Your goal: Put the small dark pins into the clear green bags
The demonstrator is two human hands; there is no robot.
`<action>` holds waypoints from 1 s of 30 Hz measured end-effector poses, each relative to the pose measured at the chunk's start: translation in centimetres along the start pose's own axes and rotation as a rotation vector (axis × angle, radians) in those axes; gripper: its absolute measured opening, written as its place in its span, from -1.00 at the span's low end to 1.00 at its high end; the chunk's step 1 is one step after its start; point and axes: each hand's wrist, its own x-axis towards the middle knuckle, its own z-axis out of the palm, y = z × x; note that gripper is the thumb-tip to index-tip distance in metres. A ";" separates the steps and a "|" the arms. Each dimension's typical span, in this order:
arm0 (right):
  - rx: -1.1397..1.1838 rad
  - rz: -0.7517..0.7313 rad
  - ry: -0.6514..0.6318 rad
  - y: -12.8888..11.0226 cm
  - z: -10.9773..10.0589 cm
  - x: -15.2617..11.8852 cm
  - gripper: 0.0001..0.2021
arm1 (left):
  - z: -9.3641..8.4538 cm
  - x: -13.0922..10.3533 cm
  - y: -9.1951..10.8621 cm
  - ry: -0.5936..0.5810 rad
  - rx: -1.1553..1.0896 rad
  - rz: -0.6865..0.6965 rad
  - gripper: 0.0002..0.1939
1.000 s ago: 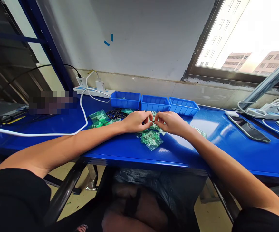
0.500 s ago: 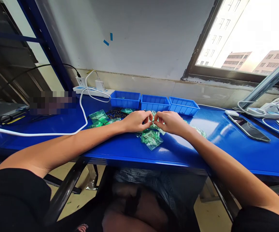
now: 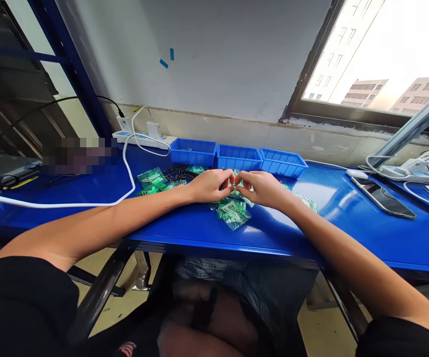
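Note:
My left hand (image 3: 213, 186) and my right hand (image 3: 261, 187) meet fingertip to fingertip above the blue table. Both are closed in a pinch; whatever small piece lies between the fingertips is too tiny to make out. Just below them lies a clear plastic packet with green and pale contents (image 3: 234, 213). More green packets (image 3: 151, 181) rest to the left of my left hand, beside a heap of small dark screw-like parts (image 3: 179, 173). Another packet (image 3: 307, 202) sits partly behind my right forearm.
Three blue bins, left (image 3: 193, 152), middle (image 3: 239, 158) and right (image 3: 283, 162), stand in a row behind my hands. A white cable (image 3: 127, 168) runs from a power strip (image 3: 164, 143) across the left side. At right lies a phone (image 3: 383, 197) near another power strip (image 3: 422, 171).
Very little differs. Both hands keep their pinch at the same place, with only a slight shift of the fingers and of the camera view.

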 end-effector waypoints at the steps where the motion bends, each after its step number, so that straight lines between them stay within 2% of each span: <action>1: -0.002 0.000 0.004 -0.1 0.0 0.0 -0.86 | 0.0 0.0 0.0 0.000 -0.001 0.003 -0.88; 9: -0.053 0.069 0.108 -0.6 0.2 0.2 -0.88 | 0.0 0.0 0.1 0.006 0.000 -0.014 -0.87; 15: -0.033 0.153 0.183 -0.2 0.0 0.2 -0.89 | 0.0 0.0 0.1 0.010 0.024 -0.043 -0.88; 21: 0.106 0.098 0.101 0.1 0.0 0.2 -0.86 | 0.0 0.0 0.2 0.003 0.029 -0.052 -0.86; 30: 0.075 0.099 0.068 -0.4 0.2 0.2 -0.84 | -0.1 -0.1 0.3 0.017 0.079 -0.061 -0.86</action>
